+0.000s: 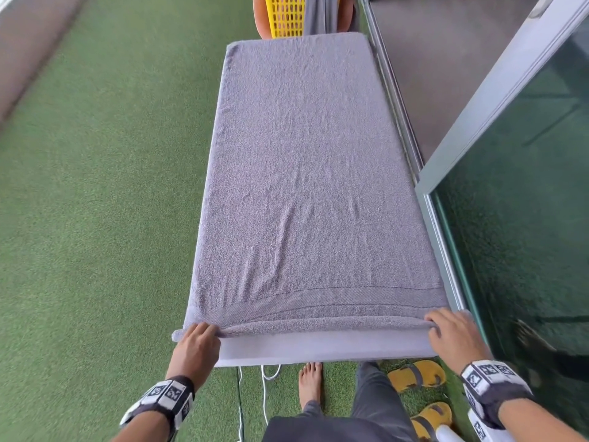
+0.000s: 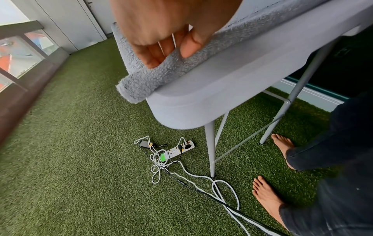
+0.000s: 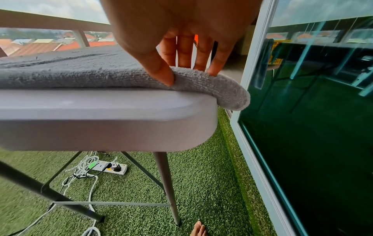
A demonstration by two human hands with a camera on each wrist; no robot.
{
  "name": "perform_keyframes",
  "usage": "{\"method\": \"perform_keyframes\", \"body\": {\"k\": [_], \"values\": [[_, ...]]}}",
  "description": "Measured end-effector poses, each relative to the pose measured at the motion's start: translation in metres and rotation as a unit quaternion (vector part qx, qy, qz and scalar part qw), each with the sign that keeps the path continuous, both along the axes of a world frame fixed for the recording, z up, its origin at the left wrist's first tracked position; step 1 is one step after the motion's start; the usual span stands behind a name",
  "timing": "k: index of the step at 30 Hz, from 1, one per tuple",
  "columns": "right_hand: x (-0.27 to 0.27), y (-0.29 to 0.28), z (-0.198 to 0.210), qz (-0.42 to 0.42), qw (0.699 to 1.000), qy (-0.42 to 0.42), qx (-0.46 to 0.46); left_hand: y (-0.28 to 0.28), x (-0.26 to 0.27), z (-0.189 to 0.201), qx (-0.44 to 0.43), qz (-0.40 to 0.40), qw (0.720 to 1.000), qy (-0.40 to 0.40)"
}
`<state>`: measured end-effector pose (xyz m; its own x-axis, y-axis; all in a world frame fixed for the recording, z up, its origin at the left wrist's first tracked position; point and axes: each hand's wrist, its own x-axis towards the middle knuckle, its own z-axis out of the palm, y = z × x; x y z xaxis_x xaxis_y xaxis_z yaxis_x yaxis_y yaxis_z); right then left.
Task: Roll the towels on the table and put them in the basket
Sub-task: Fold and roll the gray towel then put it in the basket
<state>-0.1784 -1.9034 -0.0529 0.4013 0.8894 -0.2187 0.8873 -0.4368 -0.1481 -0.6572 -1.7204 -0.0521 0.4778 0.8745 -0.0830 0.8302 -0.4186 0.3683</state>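
Note:
A grey towel (image 1: pixel 306 173) lies spread flat over the whole grey table (image 1: pixel 318 349), with its near edge turned over into a thin roll. My left hand (image 1: pixel 199 341) pinches the roll's left end (image 2: pixel 141 83) between thumb and curled fingers. At the right end of the roll (image 3: pixel 228 94) my right hand (image 1: pixel 452 333) pinches the towel, thumb in front and fingers behind. A yellow slotted basket (image 1: pixel 285 15) stands past the table's far end, with another grey towel (image 1: pixel 320 14) draped beside it.
Green artificial turf (image 1: pixel 95 218) covers the floor to the left. A glass sliding door (image 1: pixel 516 202) runs close along the table's right side. A power strip with tangled cables (image 2: pixel 177 150) lies under the table. Yellow sandals (image 1: pixel 417 376) and my bare feet are below the near edge.

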Motion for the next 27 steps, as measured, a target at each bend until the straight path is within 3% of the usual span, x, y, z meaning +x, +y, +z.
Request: {"method": "perform_keyframes", "body": {"k": [3, 7, 9, 13, 22, 27], "values": [[0.0, -0.001, 0.005, 0.012, 0.999, -0.012, -0.047, 0.002, -0.003, -0.004, -0.012, -0.009, 0.999, 0.032], [0.001, 0.005, 0.009, -0.029, 0.999, -0.009, -0.019, 0.01, 0.004, 0.0, 0.007, 0.035, 0.998, 0.054], [-0.002, 0.007, 0.01, -0.011, 0.999, -0.034, -0.029, 0.013, 0.008, 0.001, 0.01, 0.038, 0.996, 0.074], [-0.015, 0.005, 0.006, 0.053, 0.997, -0.005, -0.056, 0.002, 0.015, -0.01, -0.026, 0.015, 0.998, 0.049], [-0.012, 0.005, 0.0, -0.025, 0.998, 0.062, 0.019, 0.001, 0.008, -0.008, 0.031, 0.011, 0.999, 0.015], [-0.009, 0.015, 0.004, 0.001, 0.999, 0.0, -0.043, 0.013, 0.012, -0.003, -0.002, 0.017, 1.0, 0.023]]}}
